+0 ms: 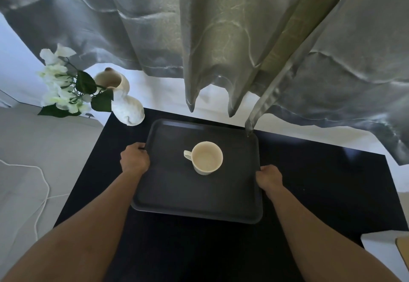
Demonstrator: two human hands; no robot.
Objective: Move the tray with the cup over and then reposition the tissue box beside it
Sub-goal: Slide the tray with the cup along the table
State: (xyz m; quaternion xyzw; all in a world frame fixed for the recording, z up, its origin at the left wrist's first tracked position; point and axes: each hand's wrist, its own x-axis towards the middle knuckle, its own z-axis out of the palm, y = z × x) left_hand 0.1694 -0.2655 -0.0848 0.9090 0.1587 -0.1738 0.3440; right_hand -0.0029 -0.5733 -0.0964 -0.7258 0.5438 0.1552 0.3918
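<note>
A dark grey tray (177, 202) lies on the black table (321, 184), towards its left and far side. An empty cream cup (207, 157) stands upright near the tray's middle, its handle pointing left. My left hand (134, 157) grips the tray's left rim. My right hand (269, 178) grips the right rim. No tissue box shows in this view.
A white vase (128, 109) with white flowers (59, 82) stands at the table's far left corner, close to the tray. Grey curtains (221, 49) hang just behind the tray. A white cable (42, 193) lies on the grey surface to the left. A pale corner (402, 248) shows at right.
</note>
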